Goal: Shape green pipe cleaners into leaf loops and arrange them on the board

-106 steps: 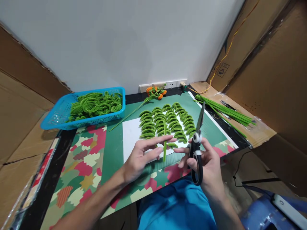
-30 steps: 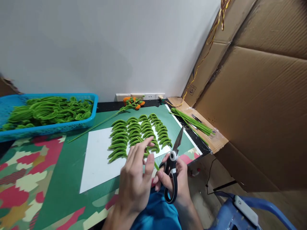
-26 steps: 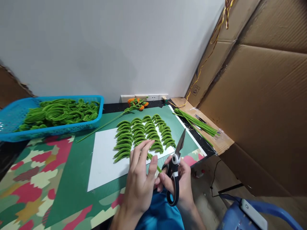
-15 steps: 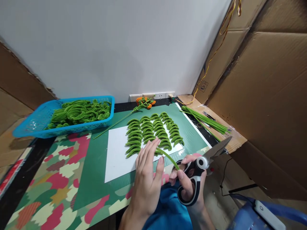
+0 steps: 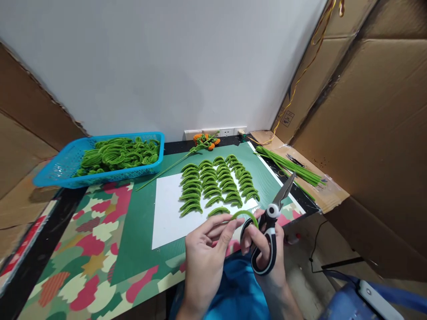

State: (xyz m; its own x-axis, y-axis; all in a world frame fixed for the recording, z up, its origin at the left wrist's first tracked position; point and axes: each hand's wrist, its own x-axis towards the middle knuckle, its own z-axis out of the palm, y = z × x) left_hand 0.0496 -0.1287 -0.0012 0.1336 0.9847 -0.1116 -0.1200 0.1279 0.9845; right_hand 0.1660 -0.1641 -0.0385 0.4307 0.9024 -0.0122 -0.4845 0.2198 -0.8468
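Note:
A green pipe cleaner [image 5: 245, 214] bows upward in an arch between my two hands. My left hand [image 5: 208, 249] pinches its left end between thumb and fingers. At its right end the thumb and fingertips of my right hand [image 5: 263, 244] grip it, and the same hand has black-and-white scissors [image 5: 271, 218] looped over its fingers, blades pointing up and away. Just beyond the hands, bent green pipe cleaner pieces [image 5: 210, 180] lie in columns on a white sheet [image 5: 167, 222]. One bent piece [image 5: 218, 211] lies nearest my left fingers.
A blue basket [image 5: 100, 180] of bent green pieces stands at the left. Behind the columns lies an orange-flowered stem [image 5: 207, 141]. Straight green pipe cleaners [image 5: 290, 166] and small snips [image 5: 295, 160] rest at the right, near a cardboard wall [image 5: 373, 111]. A green mat [image 5: 133, 249] covers the table.
My left hand has closed from spread fingers to a pinch on the pipe cleaner, which now arches more strongly. The scissors have tilted more upright. The view has shifted slightly.

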